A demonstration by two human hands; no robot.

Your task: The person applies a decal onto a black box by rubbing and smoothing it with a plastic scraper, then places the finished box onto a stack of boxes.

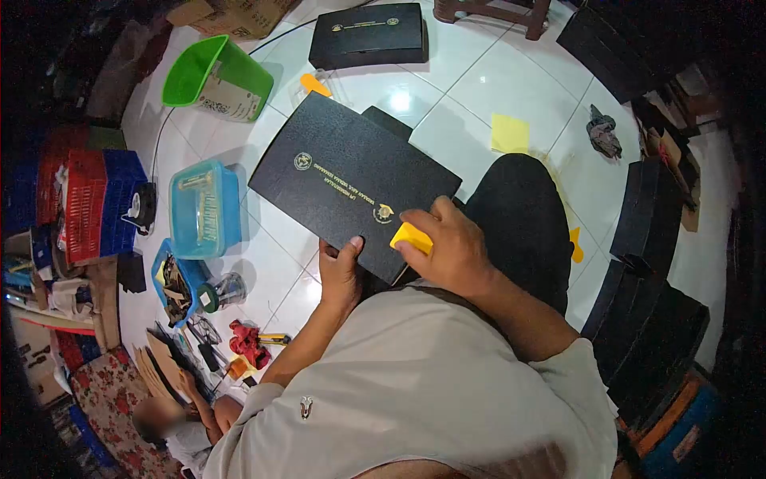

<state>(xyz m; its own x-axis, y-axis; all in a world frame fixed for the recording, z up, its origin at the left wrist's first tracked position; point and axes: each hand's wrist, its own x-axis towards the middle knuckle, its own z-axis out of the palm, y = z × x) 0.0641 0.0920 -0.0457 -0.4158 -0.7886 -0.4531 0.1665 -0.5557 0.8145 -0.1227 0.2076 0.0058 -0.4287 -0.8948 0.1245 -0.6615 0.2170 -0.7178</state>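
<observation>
A black box (343, 184) with gold lettering and round gold emblems lies tilted in front of my body. Its near left edge is gripped by my left hand (343, 271), thumb on top and the other fingers underneath. My right hand (455, 247) pinches a small yellow piece (412, 237) against the box's lid, beside the right-hand emblem. What exactly the yellow piece is, I cannot make out. Partly hidden behind the box's far edge is another dark flat shape (388, 121).
A second black box (367, 36), a green bin (231, 80) and a blue container (205, 209) stand on the tiles. Yellow sheets (510, 133) and a crumpled grey cloth (603, 132) lie to the right, near more black boxes (650, 211). Another person (179, 427) sits lower left.
</observation>
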